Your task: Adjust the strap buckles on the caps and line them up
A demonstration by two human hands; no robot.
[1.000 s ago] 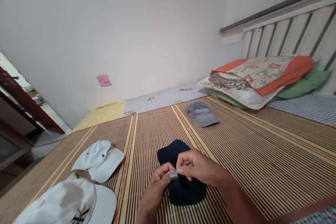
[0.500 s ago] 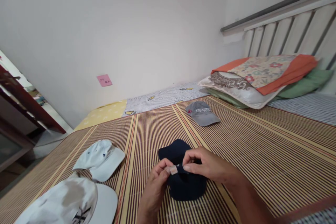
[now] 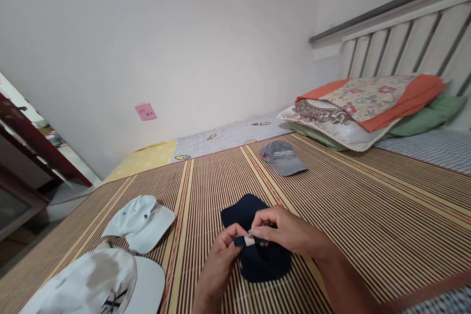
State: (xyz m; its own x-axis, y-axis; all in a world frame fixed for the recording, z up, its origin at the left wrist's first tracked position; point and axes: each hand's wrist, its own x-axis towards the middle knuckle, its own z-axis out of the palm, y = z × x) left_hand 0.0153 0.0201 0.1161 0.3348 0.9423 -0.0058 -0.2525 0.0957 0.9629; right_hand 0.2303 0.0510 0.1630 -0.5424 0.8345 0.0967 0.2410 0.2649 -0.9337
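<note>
While your two hands meet over the striped bamboo mat [image 3: 368,206], they work at the back of a navy cap [image 3: 253,260] that lies near the mat's near edge, roughly midway along it. Your left hand [image 3: 221,260] has its thumb and forefinger pinched together on the cap's adjuster strap [image 3: 245,241], a dark band with a pale tip. Your right hand [image 3: 285,230] comes in from the other side, its fingers curled and its fingertips closed on the same strap just beside the left thumb. The cap's crown rests on the mat beneath both hands, and its front rises beyond your knuckles.

Toward the mat's left edge lies a white cap [image 3: 142,223], and a second, larger white cap [image 3: 99,284] sits at the near left corner. A grey cap [image 3: 282,158] rests near the mat's far edge, well apart from your hands. Beyond it, at the far right, a stack of pillows [image 3: 364,108] leans by the slatted headboard [image 3: 405,44]. A pink note [image 3: 145,112] is stuck on the wall.
</note>
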